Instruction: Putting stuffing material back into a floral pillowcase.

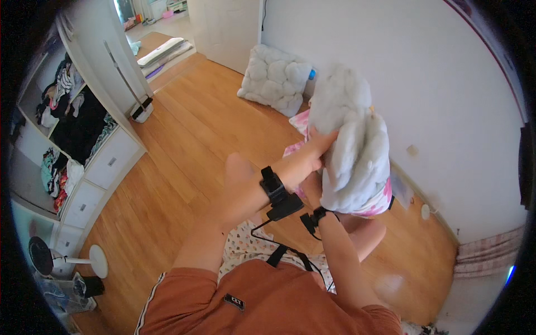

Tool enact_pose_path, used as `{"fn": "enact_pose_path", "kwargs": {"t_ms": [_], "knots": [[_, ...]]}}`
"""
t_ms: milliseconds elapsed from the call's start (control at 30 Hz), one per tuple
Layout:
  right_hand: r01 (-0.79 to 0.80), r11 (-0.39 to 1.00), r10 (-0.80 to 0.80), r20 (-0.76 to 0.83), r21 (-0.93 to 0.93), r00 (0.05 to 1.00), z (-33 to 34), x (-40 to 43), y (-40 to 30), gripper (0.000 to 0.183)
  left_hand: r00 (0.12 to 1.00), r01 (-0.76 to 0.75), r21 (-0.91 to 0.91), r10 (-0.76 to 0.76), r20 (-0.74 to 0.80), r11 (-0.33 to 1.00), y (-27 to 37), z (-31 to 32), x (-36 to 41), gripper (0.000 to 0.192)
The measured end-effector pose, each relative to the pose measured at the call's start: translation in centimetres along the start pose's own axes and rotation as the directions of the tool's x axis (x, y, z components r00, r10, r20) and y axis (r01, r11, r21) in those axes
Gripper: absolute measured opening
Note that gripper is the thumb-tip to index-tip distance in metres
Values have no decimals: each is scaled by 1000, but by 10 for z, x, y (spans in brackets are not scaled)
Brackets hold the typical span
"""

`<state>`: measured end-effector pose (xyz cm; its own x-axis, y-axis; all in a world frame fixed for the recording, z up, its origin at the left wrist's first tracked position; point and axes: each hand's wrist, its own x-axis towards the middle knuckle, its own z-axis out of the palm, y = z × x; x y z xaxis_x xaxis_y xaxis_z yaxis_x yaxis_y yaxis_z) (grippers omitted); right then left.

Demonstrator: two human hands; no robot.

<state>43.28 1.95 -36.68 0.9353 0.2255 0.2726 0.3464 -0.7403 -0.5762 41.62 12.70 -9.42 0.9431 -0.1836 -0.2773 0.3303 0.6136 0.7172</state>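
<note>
A tall bundle of fluffy white fibre filling stands upright in front of me, its top folded over in thick rolls. White fabric with pink print, a cover, wraps its lower end and also shows along its left side. My left hand grips the left side of the filling, fingertips sunk into it. Lower down, my right hand reaches up against the bundle's left underside; its fingers are mostly hidden behind my left hand and the filling. Black straps with small wired devices circle both wrists.
Another lumpy white cushion leans against the wall by the door. On the left, an open wardrobe holds clothes above drawers. A broom and dustpan stand beside it. A white-based stand and a bin are lower left.
</note>
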Motion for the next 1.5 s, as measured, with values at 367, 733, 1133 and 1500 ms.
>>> {"fn": "enact_pose_path", "kwargs": {"t_ms": [367,733,1133,1500], "knots": [[-60,985,81,-124,164,989,-27,-2,-96,44,999,41,179,-45,19,983,3,10,-17,128],[-86,915,224,318,-395,921,-78,-13,-139,58,986,2,204,-36,161,979,-12,-12,-3,128],[-109,904,147,61,-414,987,-93,-127,-81,37,958,74,190,-123,261,979,-13,-56,-25,127],[27,995,-35,-84,-94,996,-165,-106,-141,12,979,56,195,-93,183,979,-47,-28,-13,127]]}}
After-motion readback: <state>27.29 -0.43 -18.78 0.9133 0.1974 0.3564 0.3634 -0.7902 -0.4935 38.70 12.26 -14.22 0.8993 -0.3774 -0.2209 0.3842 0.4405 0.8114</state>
